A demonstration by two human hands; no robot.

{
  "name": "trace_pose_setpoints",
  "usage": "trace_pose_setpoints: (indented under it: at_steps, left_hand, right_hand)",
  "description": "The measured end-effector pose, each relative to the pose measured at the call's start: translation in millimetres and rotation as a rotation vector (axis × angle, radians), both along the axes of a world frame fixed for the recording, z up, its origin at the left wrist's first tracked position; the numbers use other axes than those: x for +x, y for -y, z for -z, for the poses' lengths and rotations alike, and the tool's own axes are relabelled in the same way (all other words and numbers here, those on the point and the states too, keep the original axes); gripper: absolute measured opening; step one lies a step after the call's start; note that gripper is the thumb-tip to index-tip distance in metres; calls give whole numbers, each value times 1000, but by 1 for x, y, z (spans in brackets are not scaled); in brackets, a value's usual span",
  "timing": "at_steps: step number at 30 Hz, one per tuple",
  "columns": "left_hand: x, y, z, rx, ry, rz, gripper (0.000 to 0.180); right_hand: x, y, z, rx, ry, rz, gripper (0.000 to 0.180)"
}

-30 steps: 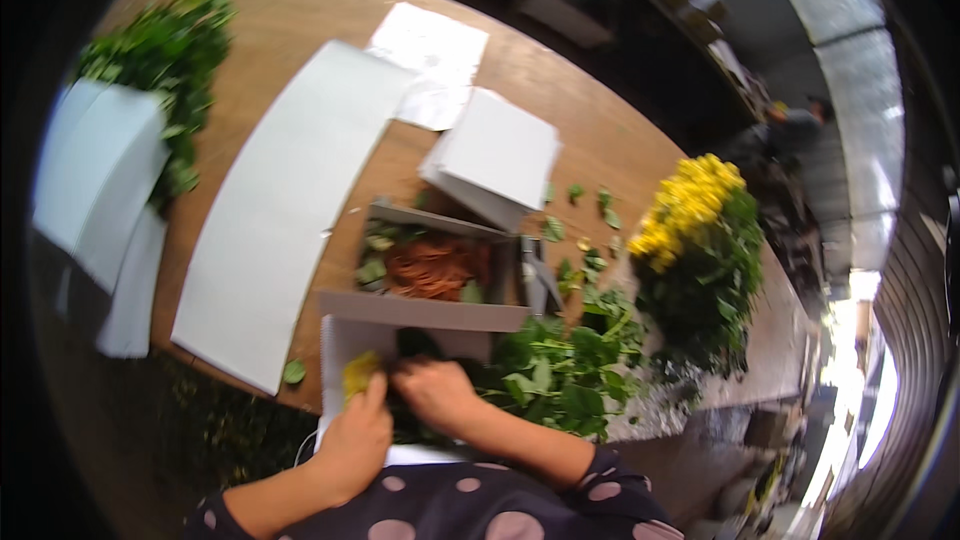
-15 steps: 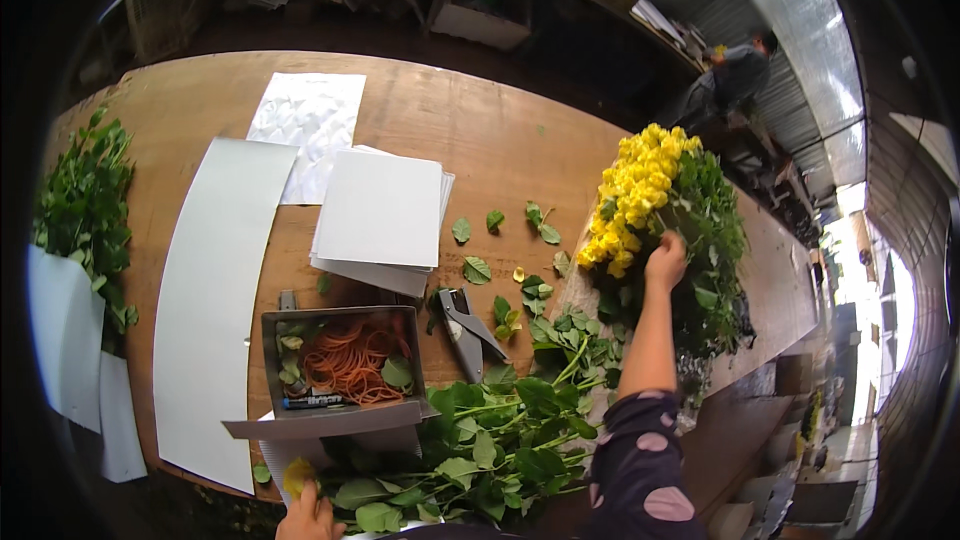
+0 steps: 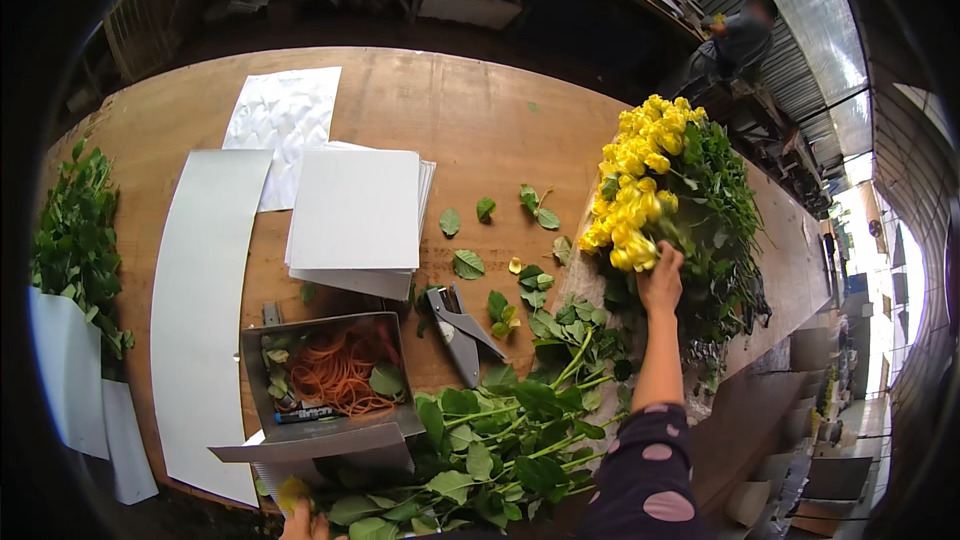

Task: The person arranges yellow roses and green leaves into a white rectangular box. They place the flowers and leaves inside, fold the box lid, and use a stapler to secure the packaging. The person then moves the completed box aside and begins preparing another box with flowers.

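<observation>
At the right of the table lies a heap of yellow roses (image 3: 640, 150) with green foliage (image 3: 715, 190). My right hand (image 3: 660, 282) is closed at its near edge, fingers pinched on a yellow rose just below the bloom; the blooms there are smeared by motion. At the lower edge, my left hand (image 3: 305, 522) is partly cut off, its bent fingers against a single blurred yellow rose (image 3: 292, 493) beside corrugated card (image 3: 370, 460). Leafy green stems (image 3: 510, 440) lie across the near side of the table between my two arms.
A grey box (image 3: 405, 380) holds orange rubber bands (image 3: 345, 370) and a marker (image 3: 305, 414). Beside it lies a grey stapler (image 3: 458, 335). White card sheets (image 3: 355, 205), a long white board (image 3: 205, 320) and loose leaves lie about. More greenery (image 3: 75, 240) stands left; a person (image 3: 735, 45) is far right.
My right hand has closed on a rose at the heap's near edge, and blooms there have shifted toward it. The left hand stays by its rose. The whole view has shifted slightly.
</observation>
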State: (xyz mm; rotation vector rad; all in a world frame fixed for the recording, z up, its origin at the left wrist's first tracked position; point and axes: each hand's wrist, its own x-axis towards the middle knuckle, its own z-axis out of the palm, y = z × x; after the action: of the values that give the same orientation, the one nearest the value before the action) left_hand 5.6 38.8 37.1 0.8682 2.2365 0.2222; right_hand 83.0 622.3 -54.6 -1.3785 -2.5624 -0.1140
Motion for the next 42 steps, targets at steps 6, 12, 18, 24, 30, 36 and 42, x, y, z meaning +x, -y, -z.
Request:
trace_pose_setpoints:
  at_steps: [6, 12, 18, 24, 30, 36, 42]
  left_hand:
    - [-3, -4, -4, 19, 38, -34, 34]
    - [-1, 3, 5, 55, 10, 16, 34]
    - [-2, -3, -9, 47, 55, -94, 35]
    - [3, 7, 1, 125, -47, -45, 32]
    - [3, 17, 18, 177, -132, 68, 32]
    - [1, 16, 14, 184, -55, 5, 31]
    - [0, 11, 8, 203, -32, 18, 30]
  right_hand:
    - [44, 27, -21, 53, -165, -114, 50]
    - [14, 9, -34, 286, 254, -59, 28]
    - [-18, 0, 2, 165, 281, 78, 44]
    - [-10, 12, 7, 209, 299, -46, 42]
    - [36, 6, -1, 250, 25, -264, 21]
    - [51, 55, -173, 620, -817, -427, 30]
    - [85, 104, -256, 805, -569, -611, 34]
